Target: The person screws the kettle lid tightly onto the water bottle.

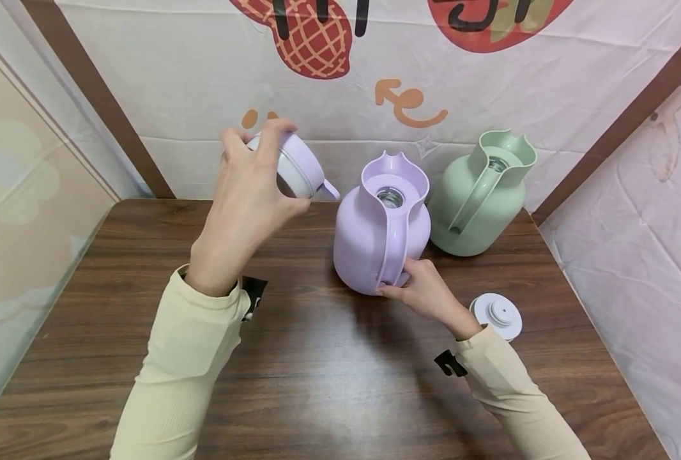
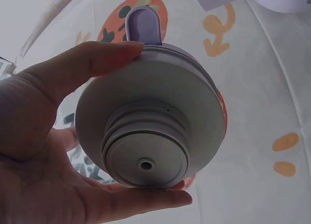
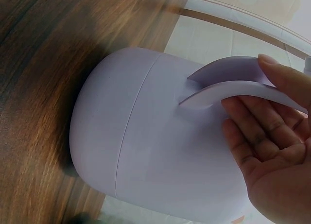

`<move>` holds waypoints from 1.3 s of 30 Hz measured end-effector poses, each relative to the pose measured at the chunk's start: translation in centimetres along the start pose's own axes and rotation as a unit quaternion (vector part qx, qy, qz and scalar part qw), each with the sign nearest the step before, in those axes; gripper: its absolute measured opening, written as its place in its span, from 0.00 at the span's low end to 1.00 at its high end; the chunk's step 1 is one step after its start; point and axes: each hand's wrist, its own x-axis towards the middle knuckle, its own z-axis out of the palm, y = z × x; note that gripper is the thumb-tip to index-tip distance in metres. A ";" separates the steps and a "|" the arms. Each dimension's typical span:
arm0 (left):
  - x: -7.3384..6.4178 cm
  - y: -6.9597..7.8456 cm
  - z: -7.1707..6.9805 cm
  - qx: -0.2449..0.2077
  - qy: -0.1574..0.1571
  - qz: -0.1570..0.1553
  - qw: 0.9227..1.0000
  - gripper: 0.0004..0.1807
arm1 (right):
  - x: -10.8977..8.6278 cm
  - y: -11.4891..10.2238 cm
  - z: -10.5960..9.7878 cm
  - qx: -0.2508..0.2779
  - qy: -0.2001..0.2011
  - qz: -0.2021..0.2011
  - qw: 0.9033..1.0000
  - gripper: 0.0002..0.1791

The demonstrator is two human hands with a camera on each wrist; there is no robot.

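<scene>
My left hand (image 1: 248, 179) is raised left of the purple thermos jug (image 1: 354, 236), pinching its lid (image 1: 303, 166) by the rim between thumb and fingers. The lid has a purple top and a small purple tab. In the left wrist view the lid's white underside (image 2: 146, 83) shows, with a stepped round stopper. My right hand (image 1: 427, 291) holds the lower part of the jug's handle (image 1: 396, 246), thumb on one side and fingers on the other (image 3: 262, 127). The jug stands upright on the table, its round mouth (image 1: 390, 197) uncovered.
A green thermos jug (image 1: 473, 204) with an uncovered mouth stands close behind on the right. A white lid (image 1: 497, 316) lies stopper-up near my right wrist. The brown wooden table (image 1: 317, 383) ends at a printed cloth wall (image 1: 191, 160) at the back.
</scene>
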 end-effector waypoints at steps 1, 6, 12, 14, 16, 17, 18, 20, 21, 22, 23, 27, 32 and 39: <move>0.1 0.1 0.0 -0.001 0.001 0.002 1.000 0.40 | 0.0 0.0 0.0 0.000 0.000 0.000 1.000 0.16; 0.5 0.7 0.2 -0.003 0.003 0.010 1.000 0.41 | 0.0 0.0 0.0 0.001 0.001 -0.001 1.000 0.15; 1.0 1.4 0.4 0.007 0.000 0.014 1.000 0.41 | 0.0 0.0 0.0 0.003 -0.001 0.003 1.000 0.16; 1.1 1.7 0.4 0.013 0.001 0.018 1.000 0.41 | 0.0 0.0 0.0 0.003 -0.001 0.004 1.000 0.16; 1.2 1.9 0.4 0.021 0.001 0.023 1.000 0.40 | 0.0 0.0 0.0 0.003 -0.001 0.003 1.000 0.16; 1.2 2.0 0.4 0.024 0.000 0.025 0.999 0.40 | 0.0 0.0 0.1 0.003 -0.001 0.002 1.000 0.16; 1.3 2.1 0.4 0.027 -0.001 0.026 0.999 0.40 | 0.0 0.0 0.1 0.003 0.000 0.001 1.000 0.16; 1.4 2.4 0.4 0.034 -0.002 0.031 0.999 0.40 | 0.0 0.0 0.1 0.001 0.001 -0.001 1.000 0.16; 1.4 2.6 0.4 0.036 -0.002 0.035 0.999 0.39 | 0.0 0.0 0.1 0.001 0.001 -0.001 1.000 0.16; 1.4 2.7 0.4 0.039 -0.003 0.037 0.999 0.39 | 0.0 0.0 0.1 0.000 0.001 -0.001 1.000 0.16; 1.5 2.9 0.4 0.042 -0.003 0.041 0.998 0.39 | 0.0 0.0 0.1 -0.002 0.002 -0.002 1.000 0.16; 1.8 3.4 0.6 0.050 -0.015 0.050 0.997 0.40 | 0.0 0.0 0.0 -0.005 0.000 -0.002 1.000 0.16; 2.2 4.0 0.8 0.064 -0.031 0.054 0.996 0.41 | 0.0 0.0 0.0 -0.004 0.000 -0.006 1.000 0.16; 2.9 5.0 1.2 0.061 -0.066 0.045 0.995 0.42 | 0.0 0.1 0.1 -0.001 0.002 -0.012 1.000 0.16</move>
